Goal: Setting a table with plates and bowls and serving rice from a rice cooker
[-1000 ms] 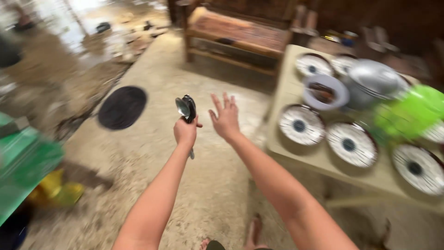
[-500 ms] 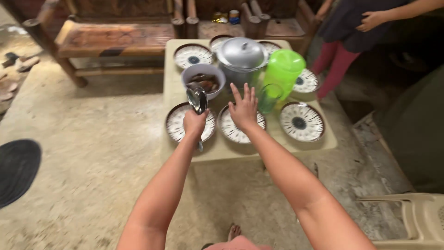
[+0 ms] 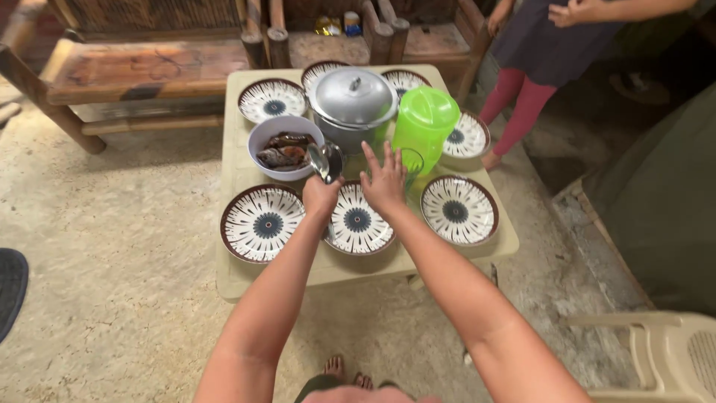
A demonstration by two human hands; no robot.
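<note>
My left hand is shut on a bunch of metal spoons, their bowls pointing up over the low beige table. My right hand is open, fingers spread, above the middle patterned plate. A patterned plate lies to the left and another patterned plate to the right. Behind the hands stand a white bowl of dark cooked food, a lidded metal pot, a green pitcher and a green glass.
More patterned plates line the table's far side. A wooden bench stands at the back left. Another person stands at the far right of the table. A beige plastic chair is at the lower right, and a black mat at the left.
The view swung from the floor to the table and drew closer. Both hands now hover over the front plates, the left still gripping the spoons.
</note>
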